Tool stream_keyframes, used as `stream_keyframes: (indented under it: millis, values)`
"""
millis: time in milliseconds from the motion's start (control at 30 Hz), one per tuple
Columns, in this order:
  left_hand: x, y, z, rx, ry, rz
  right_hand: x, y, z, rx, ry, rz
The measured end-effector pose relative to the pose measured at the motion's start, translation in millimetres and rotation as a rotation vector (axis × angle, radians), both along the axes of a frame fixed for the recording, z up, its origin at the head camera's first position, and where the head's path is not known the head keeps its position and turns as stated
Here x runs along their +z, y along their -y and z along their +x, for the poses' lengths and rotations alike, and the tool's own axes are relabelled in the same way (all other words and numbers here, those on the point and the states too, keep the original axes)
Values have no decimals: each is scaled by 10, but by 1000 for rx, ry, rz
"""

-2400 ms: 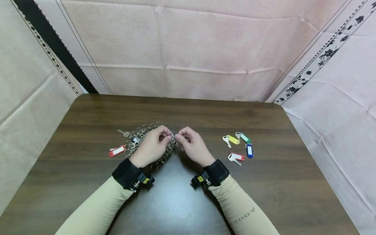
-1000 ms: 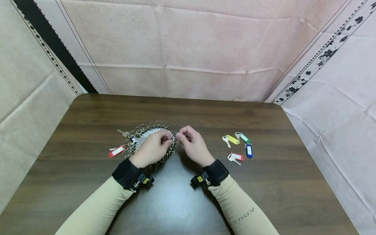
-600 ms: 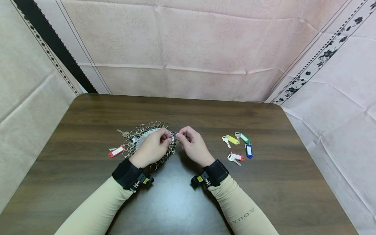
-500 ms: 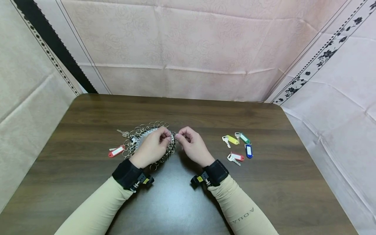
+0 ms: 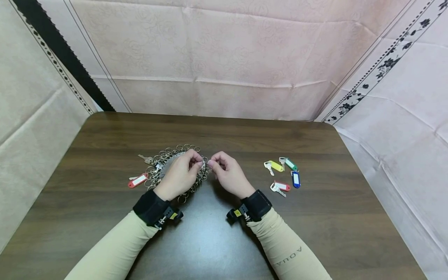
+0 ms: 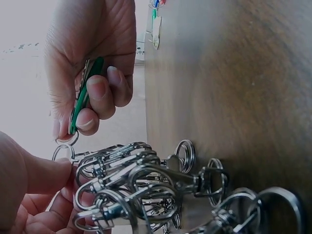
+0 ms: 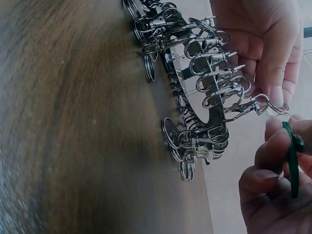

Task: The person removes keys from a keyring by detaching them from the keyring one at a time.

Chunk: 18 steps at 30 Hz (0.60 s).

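Observation:
My left hand [image 5: 180, 175] pinches a metal split ring [image 6: 56, 150] at the right edge of a round key holder [image 7: 187, 105]. The holder is fringed with many clasps and rings. In my right hand [image 5: 231, 177] is a green key tag [image 6: 78, 109] with a key [image 6: 84, 80] lying along it, gripped between thumb and curled fingers. The tag's small ring [image 6: 74, 139] meets the pinched split ring between the two thumbs. In the head view the fingers hide the green tag. The holder's near edge is partly covered by my left hand.
A red tag [image 5: 138, 180] with a key and another key [image 5: 146, 159] hang off the holder's left side. On the table to the right lie yellow [image 5: 276, 166], green [image 5: 291, 163], blue [image 5: 296, 179] and red [image 5: 282, 186] key tags with keys. Pale cloth [image 5: 227, 58] hangs behind.
Both hands stay close together at the holder's right edge. My left fingers have shifted slightly upward, and the holder's pale centre shows less than one second ago.

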State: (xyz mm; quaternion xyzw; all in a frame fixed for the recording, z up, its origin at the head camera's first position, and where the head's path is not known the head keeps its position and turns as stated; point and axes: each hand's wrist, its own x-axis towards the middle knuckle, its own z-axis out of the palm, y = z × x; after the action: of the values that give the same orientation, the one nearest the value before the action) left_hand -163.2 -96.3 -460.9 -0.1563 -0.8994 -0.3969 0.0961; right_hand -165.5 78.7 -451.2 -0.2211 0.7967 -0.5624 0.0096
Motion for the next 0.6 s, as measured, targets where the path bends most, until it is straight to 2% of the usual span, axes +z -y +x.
stream_keyframes:
  millis: [167,333,400,600]
  values:
    - [15,-1,21,32,-7,-86,-8,1,-7,-33,-15,8]
    - [18,-14,26,-74,93,20,-17,-1,-11,-38,-31,-6]
    - [12,-18,22,-105,124,54,-84,-10,-50,-38,-27,-15]
    - [-7,-27,7,-99,134,28,-298,-34,-181,-48,-12,-5]
